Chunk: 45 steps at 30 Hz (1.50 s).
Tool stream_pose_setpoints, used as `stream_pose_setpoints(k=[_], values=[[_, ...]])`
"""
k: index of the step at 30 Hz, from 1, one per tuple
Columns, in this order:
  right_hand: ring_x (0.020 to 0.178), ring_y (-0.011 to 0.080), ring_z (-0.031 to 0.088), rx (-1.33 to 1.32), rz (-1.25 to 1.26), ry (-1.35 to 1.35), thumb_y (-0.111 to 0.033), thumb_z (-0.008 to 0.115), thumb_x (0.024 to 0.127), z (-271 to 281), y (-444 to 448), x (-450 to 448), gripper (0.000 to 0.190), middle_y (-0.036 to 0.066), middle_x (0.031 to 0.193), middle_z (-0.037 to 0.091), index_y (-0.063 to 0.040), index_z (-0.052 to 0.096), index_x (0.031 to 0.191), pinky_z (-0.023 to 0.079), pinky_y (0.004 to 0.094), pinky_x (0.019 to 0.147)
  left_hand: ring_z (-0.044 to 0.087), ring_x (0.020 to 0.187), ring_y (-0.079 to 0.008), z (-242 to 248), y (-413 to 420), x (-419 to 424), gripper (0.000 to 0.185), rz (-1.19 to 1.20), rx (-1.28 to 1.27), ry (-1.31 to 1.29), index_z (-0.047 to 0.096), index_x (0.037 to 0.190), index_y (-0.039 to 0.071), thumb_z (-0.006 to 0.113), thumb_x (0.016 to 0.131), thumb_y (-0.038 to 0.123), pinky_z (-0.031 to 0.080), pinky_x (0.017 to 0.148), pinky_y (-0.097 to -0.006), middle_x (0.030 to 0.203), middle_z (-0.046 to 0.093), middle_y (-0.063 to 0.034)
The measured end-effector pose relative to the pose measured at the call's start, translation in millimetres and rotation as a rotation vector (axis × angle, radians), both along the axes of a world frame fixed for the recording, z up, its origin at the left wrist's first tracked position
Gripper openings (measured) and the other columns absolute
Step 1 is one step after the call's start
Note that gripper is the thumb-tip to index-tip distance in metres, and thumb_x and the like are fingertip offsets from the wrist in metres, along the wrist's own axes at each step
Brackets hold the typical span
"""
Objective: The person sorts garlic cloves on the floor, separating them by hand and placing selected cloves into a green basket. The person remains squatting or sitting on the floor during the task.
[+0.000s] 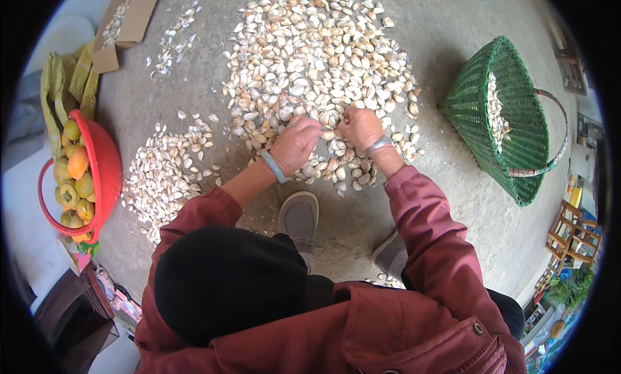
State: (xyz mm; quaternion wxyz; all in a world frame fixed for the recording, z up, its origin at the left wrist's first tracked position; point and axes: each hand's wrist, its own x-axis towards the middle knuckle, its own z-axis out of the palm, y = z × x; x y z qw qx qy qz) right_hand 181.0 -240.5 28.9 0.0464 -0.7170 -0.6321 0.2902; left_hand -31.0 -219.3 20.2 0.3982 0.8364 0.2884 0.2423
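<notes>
A wide spread of loose garlic cloves (291,49) covers the concrete floor in front of me. My left hand (295,143), with a pale bangle at the wrist, is low over the near part of the spread, its fingers bent and pinched together. Close to its right, my right hand (361,127), wearing a silvery bangle, curls its fingers down among the cloves. One garlic clove (328,134) shows between the two sets of fingertips. Whether either hand grips a clove is hidden by the fingers.
A smaller heap of garlic cloves (162,167) lies left. Beyond it stands a red plastic basket (109,170) of persimmons (77,163). A cardboard box (140,15) and scattered garlic skins (177,39) are farther up. At right, a green woven basket (468,107) holds some cloves.
</notes>
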Motion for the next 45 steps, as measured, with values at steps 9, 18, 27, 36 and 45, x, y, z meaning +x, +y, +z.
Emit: stream_pose_setpoints(k=[9,18,27,36,45], values=[[0.100,0.0289,0.065,-0.361,-0.575,1.720,-0.019,0.039,0.093,0,-16,32,0.036,0.024,0.113,0.063,0.007,0.056,0.112,0.055,0.0340,0.075,0.063,0.086,-0.0116,1,13,10,0.017,0.214,-0.942,-0.146,0.065,0.106,-0.001,0.054,0.097,0.007,0.052,0.080,-0.0258,0.099,0.068,-0.0071],[0.107,0.0306,0.064,-0.260,-0.755,1.730,-0.018,0.038,0.102,14,-9,-1,0.036,0.025,0.119,0.062,0.010,0.053,0.120,0.054,0.0393,0.093,0.065,0.100,-0.0243,6,16,10,0.035,0.268,-1.453,-0.312,0.057,0.117,-0.002,0.043,0.103,0.027,0.053,0.089,-0.0377,0.109,0.064,-0.0164],[0.096,0.0337,0.065,0.560,0.113,0.482,0.002,0.059,0.082,33,-21,-66,0.039,0.021,0.107,0.065,0.002,0.056,0.120,0.053,0.0379,0.083,0.058,0.114,-0.0284,-5,17,9,0.048,0.320,-1.831,-0.673,0.054,0.120,-0.002,0.038,0.103,0.040,0.045,0.101,-0.0459,0.119,0.061,-0.0162],[0.094,0.0327,0.065,-0.367,0.590,0.160,-0.022,0.064,0.086,75,-48,-25,0.028,0.017,0.097,0.067,-0.003,0.060,0.106,0.053,0.0403,0.080,0.049,0.062,-0.0130,5,27,-5,0.020,0.399,-1.642,-0.388,0.065,0.102,0.003,0.059,0.094,0.021,0.039,0.053,-0.0265,0.074,0.054,-0.0008],[0.146,0.0398,0.016,0.050,0.272,-0.212,-0.034,0.057,0.089,-1,-65,-44,0.068,0.023,0.156,0.021,0.002,0.037,0.143,0.021,0.0558,0.114,0.049,0.066,-0.0109,5,33,-13,0.024,0.315,-1.602,-0.422,0.060,0.115,-0.001,0.056,0.096,0.013,0.040,0.057,-0.0263,0.079,0.055,-0.0017]])
